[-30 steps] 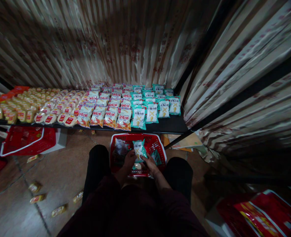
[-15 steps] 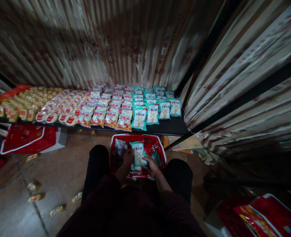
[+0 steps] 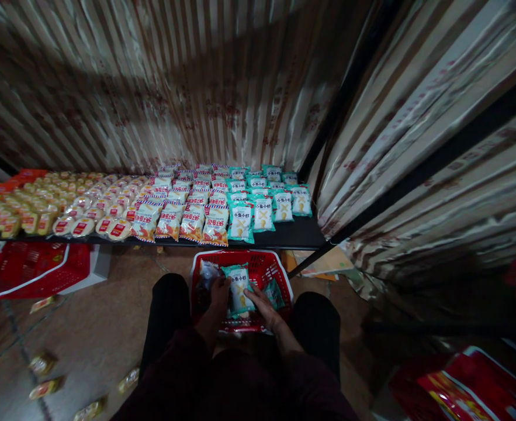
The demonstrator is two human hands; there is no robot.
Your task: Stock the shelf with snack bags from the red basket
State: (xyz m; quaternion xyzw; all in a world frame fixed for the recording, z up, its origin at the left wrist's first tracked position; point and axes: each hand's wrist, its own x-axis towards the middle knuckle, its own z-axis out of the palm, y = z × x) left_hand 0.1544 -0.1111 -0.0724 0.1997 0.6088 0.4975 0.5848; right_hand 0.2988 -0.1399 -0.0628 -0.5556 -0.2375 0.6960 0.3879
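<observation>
A green-and-white snack packet (image 3: pixel 240 293) is held upright between my two hands, its printed front facing up at me. My left hand (image 3: pixel 219 294) grips its left edge, fingers partly hidden. On the opposite side, my right hand (image 3: pixel 264 305) holds the right edge, with the fingers reaching along it. Both hands are over a red shopping basket (image 3: pixel 286 280) between my knees. Inside it, more green packets (image 3: pixel 274 292) lie at the right and a dark, clear-wrapped bundle (image 3: pixel 207 275) at the left.
A black shelf (image 3: pixel 288 234) ahead carries rows of green packets (image 3: pixel 263 213), orange-and-white packets (image 3: pixel 191 222), round wrapped cakes (image 3: pixel 83 227) and gold-wrapped snacks (image 3: pixel 30 219). Another red basket (image 3: pixel 34 269) stands lower left. Several wrapped pieces (image 3: pixel 45 388) lie on the floor. A black post (image 3: pixel 371 204) slants at right.
The view has tilted, so the shelf and basket sit lower and slightly left. The packet stays between both hands; my right hand's fingers look straighter along its edge.
</observation>
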